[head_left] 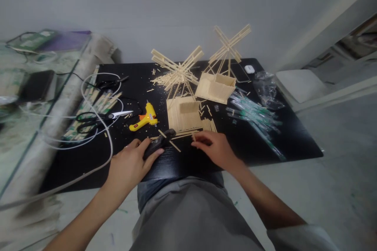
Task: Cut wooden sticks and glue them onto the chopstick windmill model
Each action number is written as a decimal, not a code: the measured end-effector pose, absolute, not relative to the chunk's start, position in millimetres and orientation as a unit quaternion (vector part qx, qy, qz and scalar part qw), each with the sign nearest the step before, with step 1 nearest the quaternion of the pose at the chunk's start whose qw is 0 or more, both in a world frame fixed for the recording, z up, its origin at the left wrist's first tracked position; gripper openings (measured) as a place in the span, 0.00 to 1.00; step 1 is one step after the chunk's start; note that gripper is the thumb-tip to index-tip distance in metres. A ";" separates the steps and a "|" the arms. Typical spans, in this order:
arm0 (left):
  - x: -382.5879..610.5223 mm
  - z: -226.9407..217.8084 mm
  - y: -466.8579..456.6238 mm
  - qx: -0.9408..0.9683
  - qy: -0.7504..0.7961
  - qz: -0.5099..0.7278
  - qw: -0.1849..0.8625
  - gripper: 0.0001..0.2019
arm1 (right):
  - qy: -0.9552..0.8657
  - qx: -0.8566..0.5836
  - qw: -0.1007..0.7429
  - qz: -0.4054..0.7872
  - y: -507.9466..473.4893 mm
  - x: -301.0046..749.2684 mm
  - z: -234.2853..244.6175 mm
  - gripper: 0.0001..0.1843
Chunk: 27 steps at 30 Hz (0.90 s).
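My left hand [129, 160] is closed round a dark hand tool [154, 146] near the table's front edge; its exact kind is unclear. A thin wooden stick [174, 145] lies slantwise across the tool's far end. To the right, my right hand [216, 149] pinches a short piece of wooden stick [193, 138] between thumb and fingers. Just beyond both hands stands a windmill-like stick model [173, 119] with crossed blades on a flat slatted base. Several loose sticks [209, 125] lie beside that base.
A second windmill model [202, 88] stands behind, to the right. On the left are a yellow glue gun [151, 114], black-handled scissors [88, 117] and a looping white cable [108, 137]. Plastic-wrapped stick packs [256, 113] lie right. Stick scraps [161, 79] pile behind on the black table [182, 166].
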<state>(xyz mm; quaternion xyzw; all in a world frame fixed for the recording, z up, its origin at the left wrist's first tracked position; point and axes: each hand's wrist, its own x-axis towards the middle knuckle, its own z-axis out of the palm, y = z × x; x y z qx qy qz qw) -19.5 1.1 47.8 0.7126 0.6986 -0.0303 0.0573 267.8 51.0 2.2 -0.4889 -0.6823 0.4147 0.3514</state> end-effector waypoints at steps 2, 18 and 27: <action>-23.5 50.9 -0.9 0.707 0.694 -0.007 0.135 0.24 | -0.664 -0.537 0.355 0.379 61.6 289.2 7.2 0.08; -24.8 48.1 -8.1 0.772 0.557 0.082 0.296 0.27 | -0.656 -0.607 0.284 0.347 97.8 312.7 13.9 0.11; -12.6 45.0 -4.7 0.752 0.567 0.060 0.332 0.28 | -0.605 -0.314 0.202 0.703 60.3 278.4 41.7 0.38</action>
